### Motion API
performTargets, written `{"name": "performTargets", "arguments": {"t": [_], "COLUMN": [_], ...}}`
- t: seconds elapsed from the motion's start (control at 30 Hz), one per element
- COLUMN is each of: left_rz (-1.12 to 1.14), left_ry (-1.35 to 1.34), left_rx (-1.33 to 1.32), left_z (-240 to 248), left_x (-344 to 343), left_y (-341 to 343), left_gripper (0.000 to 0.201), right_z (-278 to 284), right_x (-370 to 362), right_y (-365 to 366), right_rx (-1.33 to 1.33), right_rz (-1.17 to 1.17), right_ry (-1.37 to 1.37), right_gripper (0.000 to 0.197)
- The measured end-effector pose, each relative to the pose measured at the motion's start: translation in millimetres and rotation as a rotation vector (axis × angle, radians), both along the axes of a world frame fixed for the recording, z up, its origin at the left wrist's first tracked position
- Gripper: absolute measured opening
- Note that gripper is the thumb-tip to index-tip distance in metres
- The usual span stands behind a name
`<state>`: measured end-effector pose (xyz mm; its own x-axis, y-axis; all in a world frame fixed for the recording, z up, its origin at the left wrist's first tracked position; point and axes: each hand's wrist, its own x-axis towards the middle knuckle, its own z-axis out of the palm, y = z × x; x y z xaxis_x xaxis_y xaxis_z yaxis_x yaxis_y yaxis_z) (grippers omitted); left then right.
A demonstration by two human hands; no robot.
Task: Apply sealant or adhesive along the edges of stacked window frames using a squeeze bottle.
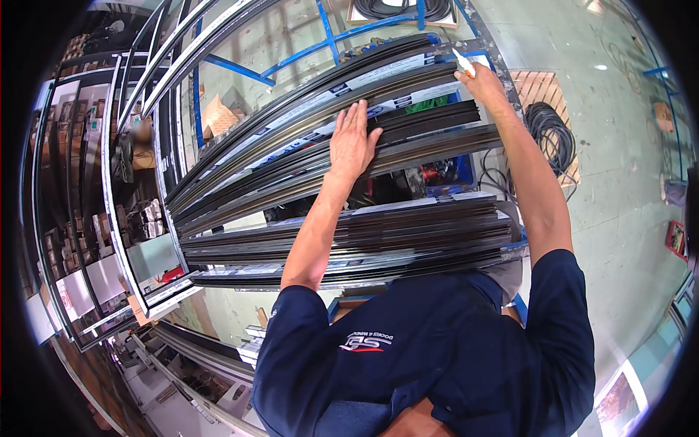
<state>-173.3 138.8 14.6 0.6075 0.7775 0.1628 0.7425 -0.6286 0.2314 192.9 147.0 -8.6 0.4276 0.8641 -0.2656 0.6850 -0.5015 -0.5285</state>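
Note:
My left hand (352, 142) lies flat, fingers stretched out, on long dark strips (408, 91) grouped in bundles and running left to right in front of me. White-and-blue printed film shows along some of them. At the far right ends of the strips, my right hand (483, 81) is closed around a small white pointed tube (464, 64) with an orange part. Its narrow tip points away and to the left; my fingers hide the rest. Nearer to my body lie more dark strips (437, 226), stacked in layers.
A blue metal frame (298, 58) stands beyond the strips. Tall dark and white frames (109, 175) stand at the left. Coiled black cable (550, 135) lies on a wooden pallet (535, 86) at the right. A blue bin (464, 171) shows below the strips.

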Motion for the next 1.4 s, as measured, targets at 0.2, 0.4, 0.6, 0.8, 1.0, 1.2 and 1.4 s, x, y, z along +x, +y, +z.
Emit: {"name": "performTargets", "arguments": {"t": [0.2, 0.4, 0.6, 0.8, 1.0, 1.2, 1.4], "left_rz": [0.053, 0.096, 0.172, 0.347, -0.347, -0.28, -0.2], "left_ry": [0.021, 0.156, 0.182, -0.094, -0.139, -0.131, -0.195], "left_rx": [-0.047, -0.003, 0.051, 0.066, 0.023, -0.11, -0.1], "left_z": [9.5, 7.9, 3.1, -7.8, 11.1, -9.7, -17.2], "left_x": [-31.0, -82.8, -106.5, -39.0, 123.8, 169.1, 147.4], "left_y": [-1.1, 2.9, 3.5, 0.1, -5.8, 3.3, 3.6], "left_gripper": [0.065, 0.062, 0.06, 0.049, 0.064, 0.061, 0.058], "right_z": [-0.1, -9.9, -7.0, -1.2, 1.7, -26.1, 3.7], "right_x": [-2.3, 2.8, 4.4, 0.9, -8.0, 19.0, -9.1], "right_y": [-3.5, -1.1, -1.2, -5.9, -7.7, -19.1, -37.5], "right_rx": [0.001, 0.0, -0.012, 0.007, 0.091, 0.34, 0.537], "right_rz": [-0.017, -0.011, 0.001, -0.029, -0.055, -0.343, -0.274], "right_ry": [-0.024, -0.018, 0.026, 0.029, 0.113, 0.658, 0.787], "right_gripper": [0.059, 0.06, 0.059, 0.057, 0.058, 0.046, 0.035]}}
